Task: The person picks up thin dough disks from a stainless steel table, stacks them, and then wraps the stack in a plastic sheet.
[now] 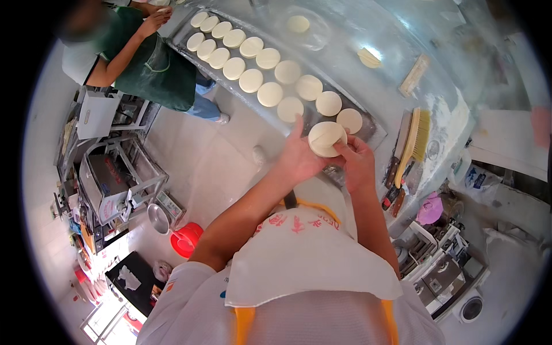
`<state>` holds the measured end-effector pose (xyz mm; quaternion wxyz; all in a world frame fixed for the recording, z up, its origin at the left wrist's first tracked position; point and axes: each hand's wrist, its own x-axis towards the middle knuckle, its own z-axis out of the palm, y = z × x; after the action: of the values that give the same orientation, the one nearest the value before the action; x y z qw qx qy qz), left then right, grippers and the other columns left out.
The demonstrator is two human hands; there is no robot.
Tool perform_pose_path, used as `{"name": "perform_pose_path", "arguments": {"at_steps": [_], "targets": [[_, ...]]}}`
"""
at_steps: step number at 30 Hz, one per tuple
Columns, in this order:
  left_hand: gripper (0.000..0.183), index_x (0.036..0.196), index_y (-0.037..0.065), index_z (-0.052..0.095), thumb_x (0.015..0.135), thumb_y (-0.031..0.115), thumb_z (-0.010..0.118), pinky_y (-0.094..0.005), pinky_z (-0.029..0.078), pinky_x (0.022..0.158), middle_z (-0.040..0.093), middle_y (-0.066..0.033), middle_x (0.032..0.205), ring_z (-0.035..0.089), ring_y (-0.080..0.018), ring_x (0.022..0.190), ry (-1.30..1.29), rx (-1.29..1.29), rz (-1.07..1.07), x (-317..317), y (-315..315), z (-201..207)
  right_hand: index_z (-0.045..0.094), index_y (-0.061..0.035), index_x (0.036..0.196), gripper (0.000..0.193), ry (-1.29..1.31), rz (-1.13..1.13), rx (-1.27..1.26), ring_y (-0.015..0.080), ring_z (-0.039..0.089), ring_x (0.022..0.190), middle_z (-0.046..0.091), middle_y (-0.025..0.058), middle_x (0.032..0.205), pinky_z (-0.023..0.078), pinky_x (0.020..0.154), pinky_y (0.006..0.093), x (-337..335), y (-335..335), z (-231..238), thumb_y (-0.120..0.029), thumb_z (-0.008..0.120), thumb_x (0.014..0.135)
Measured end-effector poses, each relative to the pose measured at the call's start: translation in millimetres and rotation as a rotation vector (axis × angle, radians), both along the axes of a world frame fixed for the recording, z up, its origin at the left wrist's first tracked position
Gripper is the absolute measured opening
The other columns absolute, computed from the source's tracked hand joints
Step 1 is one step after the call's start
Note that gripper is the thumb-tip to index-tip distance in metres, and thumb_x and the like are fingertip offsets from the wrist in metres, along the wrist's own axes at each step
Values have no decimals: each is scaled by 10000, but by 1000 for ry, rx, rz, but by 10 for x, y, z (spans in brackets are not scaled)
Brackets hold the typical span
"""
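Low over the near end of a tray, I hold a pale round of dough point(325, 138) that looks like a small stack, with a crease or flap across its top. My left hand point(300, 154) supports it from the left and below, thumb sticking up and fingers partly hidden beneath. On the other side my right hand point(357, 160) pinches its edge between thumb and fingers. Two rows of flat dough rounds point(251, 80) lie on the dark metal tray point(376, 135). One round point(349, 120) lies just beyond my right hand.
A brush point(415, 144) and knives point(393, 172) lie at the table's right. Farther back are a dough round point(298, 23), folded dough pieces point(369, 57) and a wooden strip point(414, 75). A co-worker in a green apron point(164, 72) stands at the tray's far left, hands over the table.
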<state>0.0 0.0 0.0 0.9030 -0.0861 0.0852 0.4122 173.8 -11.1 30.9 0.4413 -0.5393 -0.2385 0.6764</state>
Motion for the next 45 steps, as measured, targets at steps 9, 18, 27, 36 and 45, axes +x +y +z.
{"name": "perform_pose_path", "arguments": {"at_steps": [9, 18, 27, 36, 45], "targets": [[534, 1523, 8, 547, 1015, 71, 699, -387, 468, 1152, 645, -78, 1455, 596, -203, 1348, 758, 329, 32, 50, -130, 450, 681, 21, 1245, 362, -366, 145, -39, 204, 750, 951, 761, 93, 1046, 624, 853, 339, 110, -5, 332, -238, 789, 1017], [647, 1600, 58, 462, 1008, 48, 721, -355, 499, 1128, 642, -109, 1455, 618, -206, 1338, 1416, 677, -209, -62, -105, 977, 564, -42, 1550, 608, 86, 456, 218, 212, 571, 1395, 614, 103, 1516, 486, 1145, 402, 404, 186, 392, -142, 786, 994], [832, 1694, 77, 245, 1035, 147, 749, -439, 526, 1088, 610, -258, 1495, 666, -376, 1298, 1660, 926, -335, -136, -147, 1233, 587, -14, 1529, 626, 228, 526, 183, 198, 631, 1323, 677, 79, 1441, 498, 1136, 389, 367, 143, 255, -124, 817, 957], [813, 1677, 82, 311, 1019, 191, 776, -361, 592, 900, 755, -192, 1166, 767, -241, 1007, 1660, 646, -321, -204, -144, 1372, 714, 17, 1368, 454, 21, 436, 197, 170, 690, 1185, 756, 74, 1267, 546, 1042, 349, 271, 92, 273, -63, 810, 931], [435, 1420, 18, 633, 1100, 309, 677, -344, 639, 823, 754, -93, 1117, 735, -178, 1045, 1544, 460, -395, -559, -301, 656, 724, 31, 1349, 393, -298, 140, 165, 131, 719, 1091, 780, 59, 1197, 571, 960, 301, 699, 319, 24, -87, 768, 977]]}}
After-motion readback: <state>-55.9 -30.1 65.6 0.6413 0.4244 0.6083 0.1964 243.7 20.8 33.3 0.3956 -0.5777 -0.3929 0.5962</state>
